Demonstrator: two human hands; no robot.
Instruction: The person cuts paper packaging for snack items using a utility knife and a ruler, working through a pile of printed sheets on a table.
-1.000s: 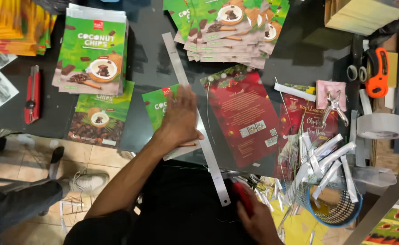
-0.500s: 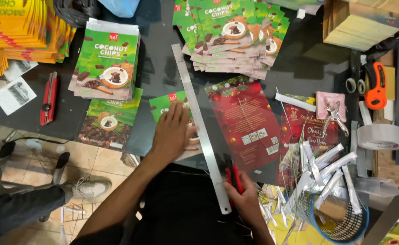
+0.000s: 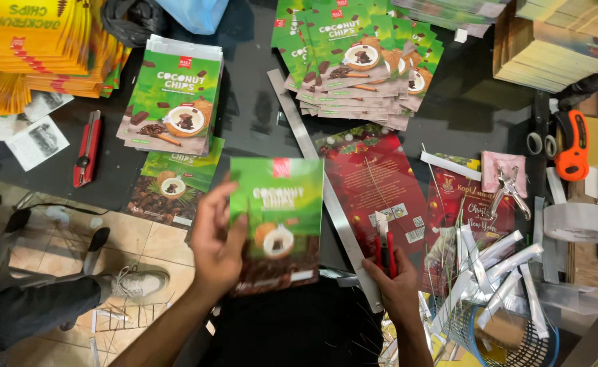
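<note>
green pouch lifted, left fingers gripping it

arms: bare, no sleeves | wrists: no watch or rings

Green printed pouch in left hand is looking like glossy plastic film, catching light. Red cutter in right hand is showing a plastic grip and a metal blade. Long ruler at center is reading as brushed bare metal. Red sheet right of it is looking like smooth glossy print. Dark tabletop is shining, reflective. Tape roll at right is looking translucent, plastic.
</note>
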